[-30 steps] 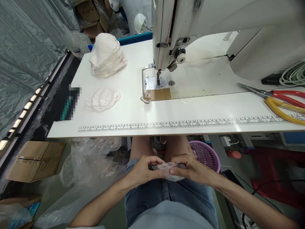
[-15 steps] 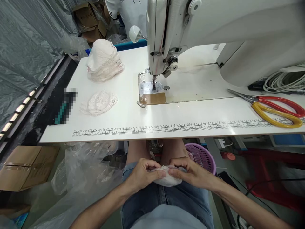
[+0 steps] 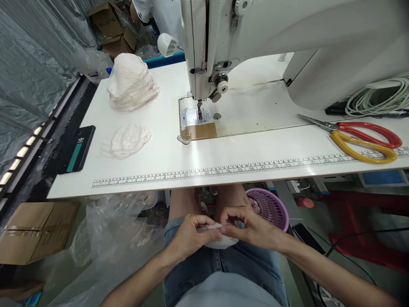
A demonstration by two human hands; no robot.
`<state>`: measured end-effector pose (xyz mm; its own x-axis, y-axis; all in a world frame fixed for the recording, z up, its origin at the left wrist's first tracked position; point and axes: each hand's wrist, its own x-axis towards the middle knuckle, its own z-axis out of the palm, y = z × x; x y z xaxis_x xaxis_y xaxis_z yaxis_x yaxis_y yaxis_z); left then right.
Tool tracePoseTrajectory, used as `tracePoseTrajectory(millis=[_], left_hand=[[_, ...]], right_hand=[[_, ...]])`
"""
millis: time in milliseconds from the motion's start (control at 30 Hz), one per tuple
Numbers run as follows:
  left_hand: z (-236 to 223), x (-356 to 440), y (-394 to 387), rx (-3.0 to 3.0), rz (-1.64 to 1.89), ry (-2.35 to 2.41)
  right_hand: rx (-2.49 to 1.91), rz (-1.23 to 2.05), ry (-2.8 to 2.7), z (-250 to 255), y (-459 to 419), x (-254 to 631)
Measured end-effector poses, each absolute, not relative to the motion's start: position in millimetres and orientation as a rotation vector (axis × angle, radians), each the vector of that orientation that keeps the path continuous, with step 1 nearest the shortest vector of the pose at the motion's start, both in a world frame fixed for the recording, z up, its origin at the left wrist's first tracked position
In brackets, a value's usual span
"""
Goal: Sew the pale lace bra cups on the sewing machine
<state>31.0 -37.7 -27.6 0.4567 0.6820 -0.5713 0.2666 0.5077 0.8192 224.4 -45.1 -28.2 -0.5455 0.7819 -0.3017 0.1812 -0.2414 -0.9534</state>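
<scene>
Over my lap, a small white fabric piece (image 3: 220, 243) is pinched between both hands, its upper edge bunched at the fingertips. My left hand (image 3: 195, 234) grips its left side with thumb and forefinger. My right hand (image 3: 244, 226) pinches the edge from the right, the thumbs close together. Part of the fabric lies hidden behind the fingers. On the white table ahead are a flat white lace piece (image 3: 128, 140) and a stack of white fabric pieces (image 3: 131, 83). Behind the table's front edge stands a sewing machine (image 3: 200, 55) with its needle over the metal plate.
Scissors (image 3: 364, 138) with red and yellow handles lie on the table's right, near a printed ruler (image 3: 239, 168). A dark phone-like object (image 3: 78, 149) lies at the left edge. A purple basket (image 3: 271, 209) stands below, right of my knees. Clear plastic (image 3: 118, 230) hangs at left.
My right hand has shifted slightly left, closer to the left one, and its fingers are more arched over the fabric's edge. The view has turned slightly.
</scene>
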Motion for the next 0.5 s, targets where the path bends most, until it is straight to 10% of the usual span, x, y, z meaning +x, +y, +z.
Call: tracePoseTrajectory(millis=[500], left_hand=[[-22.4,32.8,-32.9,1.061,0.312,1.122]], right_hand=[[-1.122,1.862,-1.516,-26.5,-48.0,232.0]])
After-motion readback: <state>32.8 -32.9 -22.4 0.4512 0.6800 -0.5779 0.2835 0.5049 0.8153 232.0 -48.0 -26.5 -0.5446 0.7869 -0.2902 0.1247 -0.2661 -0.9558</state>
